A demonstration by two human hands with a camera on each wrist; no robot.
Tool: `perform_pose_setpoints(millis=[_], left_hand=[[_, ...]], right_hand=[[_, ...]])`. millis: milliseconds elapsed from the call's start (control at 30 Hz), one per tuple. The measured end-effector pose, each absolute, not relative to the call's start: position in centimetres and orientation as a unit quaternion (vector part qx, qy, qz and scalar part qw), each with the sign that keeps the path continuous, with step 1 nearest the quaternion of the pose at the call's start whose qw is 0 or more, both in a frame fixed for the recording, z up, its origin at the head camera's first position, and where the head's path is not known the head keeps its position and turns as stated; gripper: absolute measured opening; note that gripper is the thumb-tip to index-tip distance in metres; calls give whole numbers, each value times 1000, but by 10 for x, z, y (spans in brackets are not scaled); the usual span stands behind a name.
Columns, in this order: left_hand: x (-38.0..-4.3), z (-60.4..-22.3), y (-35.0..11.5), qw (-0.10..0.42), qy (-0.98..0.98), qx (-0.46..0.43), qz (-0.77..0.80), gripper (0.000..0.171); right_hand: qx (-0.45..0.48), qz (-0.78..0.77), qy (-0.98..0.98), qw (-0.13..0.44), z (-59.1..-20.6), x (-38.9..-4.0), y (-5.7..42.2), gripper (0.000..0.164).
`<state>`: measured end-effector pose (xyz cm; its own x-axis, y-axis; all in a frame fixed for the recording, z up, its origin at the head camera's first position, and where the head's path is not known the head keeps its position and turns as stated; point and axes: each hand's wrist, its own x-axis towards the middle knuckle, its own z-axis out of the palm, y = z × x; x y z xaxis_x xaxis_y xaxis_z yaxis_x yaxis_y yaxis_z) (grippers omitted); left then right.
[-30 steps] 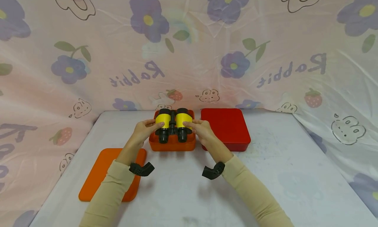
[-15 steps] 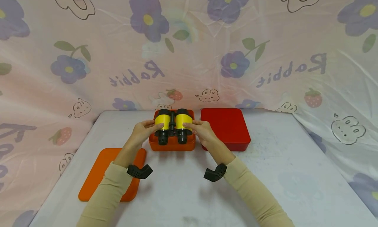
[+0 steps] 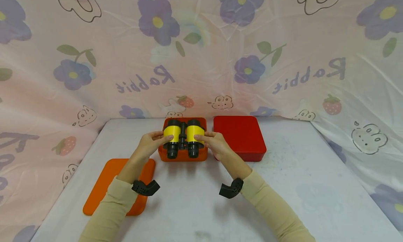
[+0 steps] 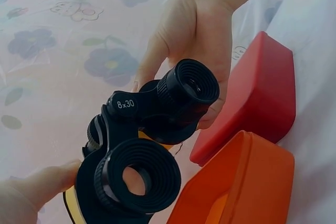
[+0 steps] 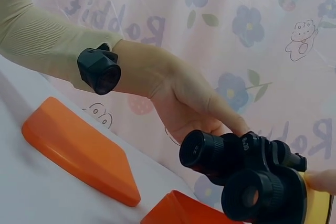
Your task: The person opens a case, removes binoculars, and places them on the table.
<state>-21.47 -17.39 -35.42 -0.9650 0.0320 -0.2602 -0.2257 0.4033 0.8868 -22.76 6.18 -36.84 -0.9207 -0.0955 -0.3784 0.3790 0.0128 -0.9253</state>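
Black and yellow binoculars are held up between both hands above an orange box that has no lid on it. The left hand grips the left barrel, its thumb lying on the yellow band. On the opposite barrel, the right hand pinches the yellow part with its thumb on top. In the left wrist view, the black eyepieces face the camera, with "8x30" printed beside them. The wrist views show the binoculars raised clear of the orange box's wall.
A red box with its top covered stands just right of the orange one. An orange lid lies flat at the left, partly under the left forearm. Behind the white table hangs a patterned cloth.
The binoculars and both hands have shifted slightly toward the person and a little left. Both grips look the same, and the boxes and lid stay in place.
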Motion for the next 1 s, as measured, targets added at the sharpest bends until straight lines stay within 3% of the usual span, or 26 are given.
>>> perform_pose_setpoints(millis=[1000], left_hand=[[-186, -365, -180, 136, 835, -55, 530, 82]], right_hand=[[75, -683, 703, 186, -387, -208, 67, 61]])
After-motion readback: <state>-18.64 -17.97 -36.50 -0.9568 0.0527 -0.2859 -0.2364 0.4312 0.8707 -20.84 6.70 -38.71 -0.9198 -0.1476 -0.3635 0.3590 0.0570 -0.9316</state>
